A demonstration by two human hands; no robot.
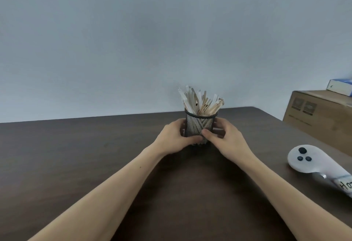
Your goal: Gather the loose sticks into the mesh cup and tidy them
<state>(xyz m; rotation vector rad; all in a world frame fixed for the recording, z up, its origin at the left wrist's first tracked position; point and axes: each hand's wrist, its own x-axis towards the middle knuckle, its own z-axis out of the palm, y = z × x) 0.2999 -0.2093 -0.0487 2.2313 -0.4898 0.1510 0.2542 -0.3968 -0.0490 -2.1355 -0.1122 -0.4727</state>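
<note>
Standing upright near the far edge of a dark wooden table (95, 164), a black mesh cup (200, 124) holds a thick bunch of pale wooden sticks (202, 102), which fan out above its rim and lean in several directions, some to the left and more to the right. The left hand (175, 138) wraps the cup's left side, its fingers curled around the back of the mesh and its thumb lying low across the front near the base. The right hand (226, 136) closes on the opposite side in the same way, fingers bent behind the cup and the thumb pressed against the lower front of the mesh, where it meets the left thumb (the two thumbs hide most of the cup's bottom edge, so whether the base rests on the table or sits just above it cannot be told). Both bare forearms reach in from the near edge and converge on the cup. To the right, well apart from the hands, a white handheld controller (308, 160) with dark buttons lies on the table, a label with handwriting on its handle. Beyond it, off the table's right end, stands a cardboard box (320, 113) with a blue and white box (341, 86) on top. A plain grey wall fills the background.
</note>
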